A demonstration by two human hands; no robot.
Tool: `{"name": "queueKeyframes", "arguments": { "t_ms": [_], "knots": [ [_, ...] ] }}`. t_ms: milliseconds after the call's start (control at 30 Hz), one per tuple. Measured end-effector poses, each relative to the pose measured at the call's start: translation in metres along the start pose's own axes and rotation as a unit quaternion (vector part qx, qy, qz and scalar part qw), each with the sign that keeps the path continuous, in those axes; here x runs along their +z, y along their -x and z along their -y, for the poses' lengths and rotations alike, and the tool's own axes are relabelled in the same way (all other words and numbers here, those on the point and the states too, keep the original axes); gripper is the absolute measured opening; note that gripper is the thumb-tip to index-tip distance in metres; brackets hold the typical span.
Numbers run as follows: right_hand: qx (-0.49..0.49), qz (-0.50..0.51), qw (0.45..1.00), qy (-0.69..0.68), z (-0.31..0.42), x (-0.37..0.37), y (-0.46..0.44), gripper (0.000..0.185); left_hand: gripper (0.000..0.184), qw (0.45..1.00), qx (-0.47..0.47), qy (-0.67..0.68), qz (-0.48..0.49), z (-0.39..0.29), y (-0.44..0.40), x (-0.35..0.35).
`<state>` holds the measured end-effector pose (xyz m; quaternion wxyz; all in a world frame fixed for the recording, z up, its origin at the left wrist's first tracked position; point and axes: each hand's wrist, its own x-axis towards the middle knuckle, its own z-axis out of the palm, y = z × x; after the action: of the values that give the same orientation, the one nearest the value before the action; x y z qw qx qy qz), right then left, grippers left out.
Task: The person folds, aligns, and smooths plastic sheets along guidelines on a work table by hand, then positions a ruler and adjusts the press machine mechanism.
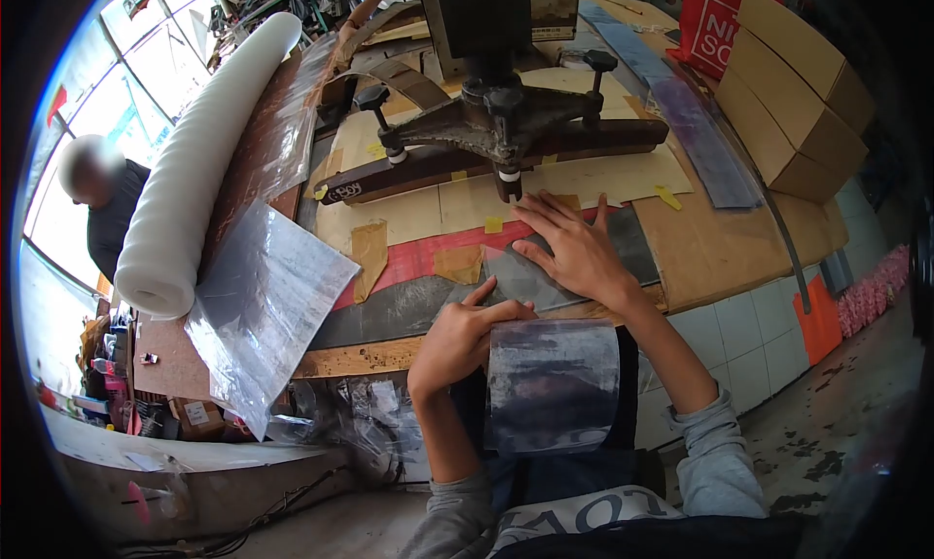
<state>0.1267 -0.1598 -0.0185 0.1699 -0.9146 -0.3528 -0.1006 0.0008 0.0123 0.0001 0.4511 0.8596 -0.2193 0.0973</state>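
The clear sheet [553, 389] hung over the table edge [360, 360]. The right hand [581, 252] rested there, fingers apart; I couldn't tell if the left hand [455, 340] pinched anything. They seemed to be straightening it, which called for gentle sliding.

The press [501, 121] stands over the middle of the desk [389, 359]. Left of it lies a roll [209, 170], a plastic sheet [277, 306] just to its near right. Right of the press run strips [710, 150], then boxes [793, 97], a bag [708, 29] behind them. Film [555, 389] hangs off the near edge, right of the left hand [467, 335]; the right hand [572, 248] lies farther in.
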Motion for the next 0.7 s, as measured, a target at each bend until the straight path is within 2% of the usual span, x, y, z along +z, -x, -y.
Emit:
{"name": "queueKeyframes", "arguments": {
  "t_ms": [233, 433, 533, 700],
  "knots": [
    [0.022, 0.031, 0.999, -0.008, -0.0016, -0.0034, -0.0045, 0.057, 0.015, 1.0, 0.003, -0.005, 0.023, -0.0014, -0.0059, -0.0055],
    [0.025, 0.033, 0.999, -0.013, -0.0031, -0.0018, -0.0068, 0.057, 0.015, 1.0, 0.008, -0.004, 0.002, -0.001, -0.0042, -0.0018],
    [0.028, 0.036, 0.999, -0.014, -0.0021, -0.0027, -0.0077, 0.056, 0.028, 1.0, -0.007, 0.016, 0.018, -0.002, -0.0017, -0.0026],
    [0.035, 0.04, 0.998, -0.014, 0.0, -0.0034, -0.0091, 0.055, 0.029, 0.999, -0.017, 0.034, 0.015, -0.0015, -0.0033, -0.0053]
  ]
}}
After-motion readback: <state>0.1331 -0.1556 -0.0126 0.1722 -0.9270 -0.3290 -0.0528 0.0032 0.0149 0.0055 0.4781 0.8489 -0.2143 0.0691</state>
